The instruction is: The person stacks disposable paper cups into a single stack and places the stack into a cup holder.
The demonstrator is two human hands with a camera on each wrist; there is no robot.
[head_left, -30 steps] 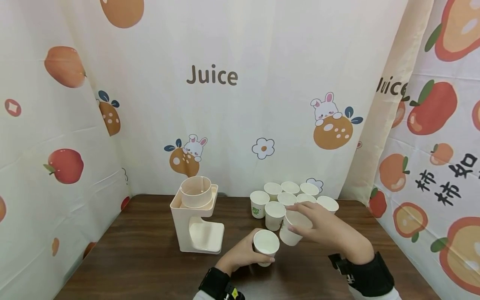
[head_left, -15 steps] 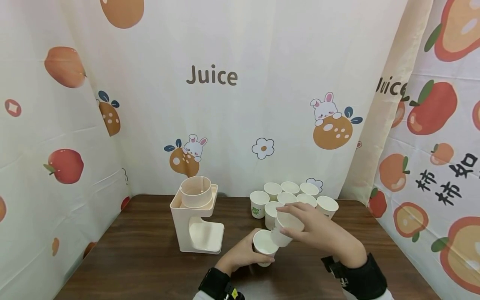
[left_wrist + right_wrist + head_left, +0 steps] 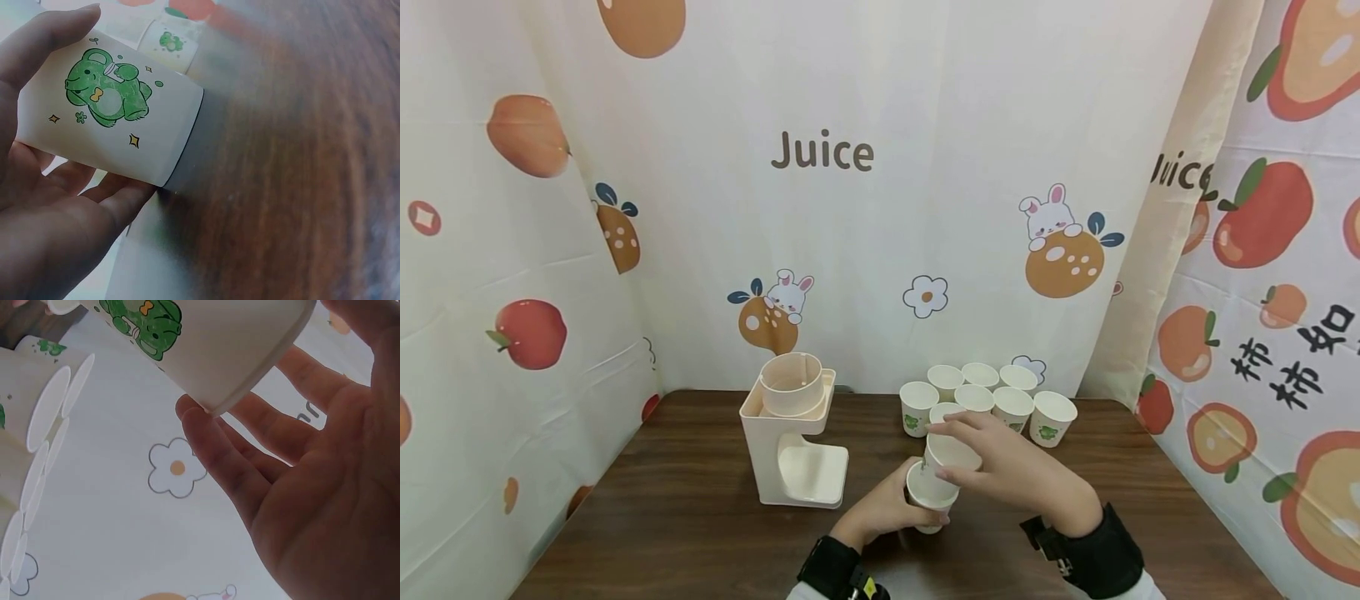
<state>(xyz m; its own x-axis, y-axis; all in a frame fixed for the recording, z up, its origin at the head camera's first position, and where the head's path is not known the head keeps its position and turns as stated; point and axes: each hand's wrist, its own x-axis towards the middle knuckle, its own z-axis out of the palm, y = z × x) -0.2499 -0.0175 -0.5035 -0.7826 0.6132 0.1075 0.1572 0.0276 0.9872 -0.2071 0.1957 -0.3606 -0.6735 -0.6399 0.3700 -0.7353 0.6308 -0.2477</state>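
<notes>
My left hand [image 3: 887, 502] grips a white paper cup [image 3: 931, 498] just above the table, thumb and fingers curled round its sides. A green cartoon animal is printed on this cup, plain in the left wrist view. My right hand [image 3: 1011, 467] holds a second white paper cup [image 3: 250, 344] by its rim, with a similar green print. In the head view this second cup overlaps the mouth of the left one from above, slightly tilted. Whether its base is inside the lower cup I cannot tell.
Several more white paper cups [image 3: 1054, 417] stand mouth up in a cluster at the table's back right. A cream juicer-like stand [image 3: 766, 467] with a round cup on top is left of my hands. A fruit-printed curtain [image 3: 865, 233] hangs behind the dark wooden table [image 3: 685, 500].
My right hand has carried its cup leftward from the front of the cluster to over the left cup's mouth. The left hand and its cup have stayed nearly still.
</notes>
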